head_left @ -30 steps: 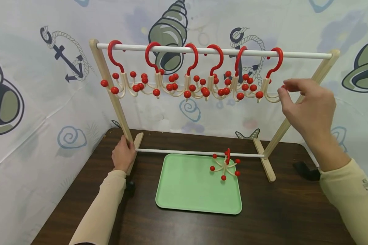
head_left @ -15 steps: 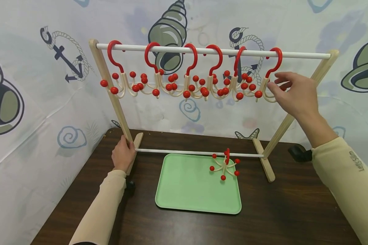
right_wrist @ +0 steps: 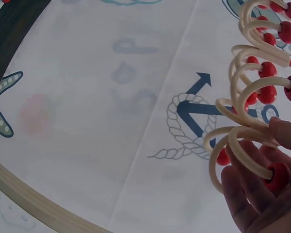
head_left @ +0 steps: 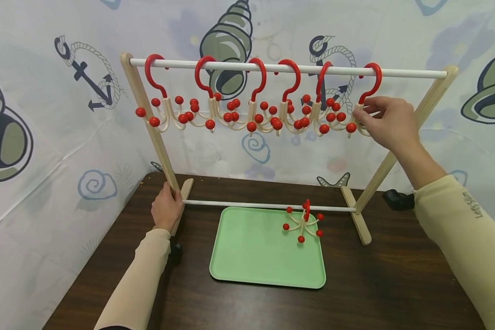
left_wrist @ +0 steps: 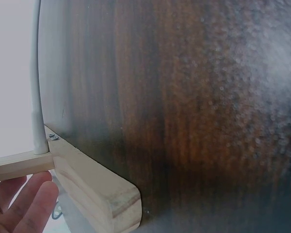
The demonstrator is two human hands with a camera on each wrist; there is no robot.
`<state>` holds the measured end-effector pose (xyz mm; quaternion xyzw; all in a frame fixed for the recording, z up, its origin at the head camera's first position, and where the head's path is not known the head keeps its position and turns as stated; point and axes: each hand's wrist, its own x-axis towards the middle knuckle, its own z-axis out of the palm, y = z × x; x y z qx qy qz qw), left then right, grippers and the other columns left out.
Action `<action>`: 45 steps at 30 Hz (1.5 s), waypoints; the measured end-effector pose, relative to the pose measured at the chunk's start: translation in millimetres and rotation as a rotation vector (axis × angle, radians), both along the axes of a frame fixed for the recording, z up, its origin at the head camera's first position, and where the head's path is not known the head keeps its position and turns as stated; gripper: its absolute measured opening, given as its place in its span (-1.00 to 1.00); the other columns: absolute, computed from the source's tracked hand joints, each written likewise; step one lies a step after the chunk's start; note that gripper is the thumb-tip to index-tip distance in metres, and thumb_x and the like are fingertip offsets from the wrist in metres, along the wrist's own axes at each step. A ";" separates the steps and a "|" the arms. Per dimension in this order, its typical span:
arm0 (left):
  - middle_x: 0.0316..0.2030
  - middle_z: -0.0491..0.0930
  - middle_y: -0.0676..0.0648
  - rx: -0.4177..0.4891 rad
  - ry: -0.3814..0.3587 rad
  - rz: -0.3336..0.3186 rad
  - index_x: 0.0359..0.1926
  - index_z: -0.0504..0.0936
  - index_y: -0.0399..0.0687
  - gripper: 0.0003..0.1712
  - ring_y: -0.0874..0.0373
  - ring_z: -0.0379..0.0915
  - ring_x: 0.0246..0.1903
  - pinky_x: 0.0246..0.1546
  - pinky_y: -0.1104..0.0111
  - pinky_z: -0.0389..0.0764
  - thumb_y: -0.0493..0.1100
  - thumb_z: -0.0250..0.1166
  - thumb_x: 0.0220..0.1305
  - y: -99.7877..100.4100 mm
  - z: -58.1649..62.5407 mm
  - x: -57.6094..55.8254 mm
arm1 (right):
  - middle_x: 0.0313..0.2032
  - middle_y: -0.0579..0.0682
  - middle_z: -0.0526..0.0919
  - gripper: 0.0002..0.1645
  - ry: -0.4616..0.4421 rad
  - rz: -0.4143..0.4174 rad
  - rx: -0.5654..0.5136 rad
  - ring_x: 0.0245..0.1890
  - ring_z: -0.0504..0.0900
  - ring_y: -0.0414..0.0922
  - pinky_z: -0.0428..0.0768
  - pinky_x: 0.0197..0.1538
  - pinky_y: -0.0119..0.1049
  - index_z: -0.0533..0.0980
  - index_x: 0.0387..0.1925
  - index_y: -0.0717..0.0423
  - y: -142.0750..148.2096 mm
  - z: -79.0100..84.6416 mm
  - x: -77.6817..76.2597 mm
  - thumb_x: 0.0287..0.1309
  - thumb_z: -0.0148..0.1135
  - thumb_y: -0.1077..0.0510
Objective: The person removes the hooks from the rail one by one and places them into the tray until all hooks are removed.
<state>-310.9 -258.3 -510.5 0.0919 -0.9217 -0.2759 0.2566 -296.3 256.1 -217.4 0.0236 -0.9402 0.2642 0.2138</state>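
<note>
A wooden rack with a white top rod (head_left: 412,73) carries several hangers with red hooks and curved cream arms tipped with red balls. My right hand (head_left: 389,121) pinches the stem of the rightmost hanger (head_left: 377,80), just below its hook, which is still over the rod. In the right wrist view, thumb and fingers surround that hanger's cream arms (right_wrist: 243,158). My left hand (head_left: 166,208) holds the rack's left post (head_left: 154,137) near its base; the left wrist view shows fingers (left_wrist: 41,204) curled under the post. Another hanger (head_left: 302,224) stands on the green tray (head_left: 255,247).
A thin lower rod (head_left: 239,204) joins the rack's two wooden feet, behind the tray. The right foot (head_left: 356,217) sits on the dark wooden table (head_left: 272,307). A patterned cloth (head_left: 86,151) covers the wall behind.
My right hand has moved left from the outer arm of the rightmost hanger to its stem and closed on it. The left hand has stayed on the post.
</note>
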 end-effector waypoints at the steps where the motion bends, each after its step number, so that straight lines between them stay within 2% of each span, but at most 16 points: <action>1: -0.29 0.58 -0.32 0.000 -0.001 0.002 0.00 0.42 -0.27 -0.70 -0.34 0.55 -0.33 -0.33 -0.19 0.47 -0.13 0.09 0.40 0.1 0.2 0.3 | 0.03 0.24 0.63 -0.30 0.002 0.003 -0.003 -0.03 0.61 0.16 0.46 -0.37 -0.40 0.48 0.25 0.18 -0.7 -0.8 -0.6 0.30 0.13 -0.23; 15: -0.29 0.56 -0.32 -0.002 -0.012 0.012 0.00 0.41 -0.26 -0.70 -0.35 0.55 -0.32 -0.31 -0.19 0.46 -0.11 0.09 0.41 0.4 -1.9 -2.7 | 0.01 0.23 0.65 -0.33 0.029 -0.003 -0.020 -0.04 0.63 0.14 0.43 -0.38 -0.43 0.50 0.23 0.18 -0.4 -6.1 -5.4 0.32 0.11 -0.21; 30: -0.28 0.56 -0.31 0.006 -0.013 0.015 0.02 0.41 -0.24 -0.69 -0.35 0.54 -0.31 -0.31 -0.20 0.46 -0.11 0.07 0.41 0.6 -0.2 -1.4 | 0.00 0.21 0.66 -0.36 0.055 0.006 -0.058 -0.04 0.62 0.12 0.40 -0.33 -0.51 0.52 0.21 0.16 2.8 -0.6 0.4 0.32 0.12 -0.20; 33: -0.29 0.57 -0.31 0.006 -0.006 0.013 0.01 0.42 -0.25 -0.69 -0.34 0.54 -0.31 -0.31 -0.20 0.45 -0.11 0.07 0.41 0.9 0.2 -1.7 | -0.02 0.21 0.67 -0.37 0.077 0.013 -0.063 -0.09 0.63 0.04 0.40 -0.31 -0.52 0.54 0.19 0.15 4.7 1.0 2.6 0.30 0.13 -0.20; 40: -0.28 0.57 -0.32 0.005 -0.010 0.010 0.02 0.42 -0.26 -0.69 -0.34 0.55 -0.30 -0.30 -0.19 0.46 -0.12 0.08 0.41 1.2 1.5 -1.3 | 0.01 0.20 0.66 -0.39 0.102 0.025 -0.120 -0.28 0.58 -0.38 0.44 -0.28 -0.58 0.54 0.20 0.08 9.5 9.8 8.1 0.27 0.19 -0.20; 45: -0.27 0.57 -0.32 0.008 -0.017 0.008 0.02 0.42 -0.26 -0.69 -0.35 0.55 -0.30 -0.30 -0.20 0.46 -0.12 0.08 0.41 0.8 1.9 -0.6 | 0.02 0.11 0.67 -0.41 0.122 0.019 -0.166 -0.27 0.57 -0.43 0.49 -0.19 -0.55 0.54 0.21 0.05 10.7 16.4 14.3 0.26 0.23 -0.17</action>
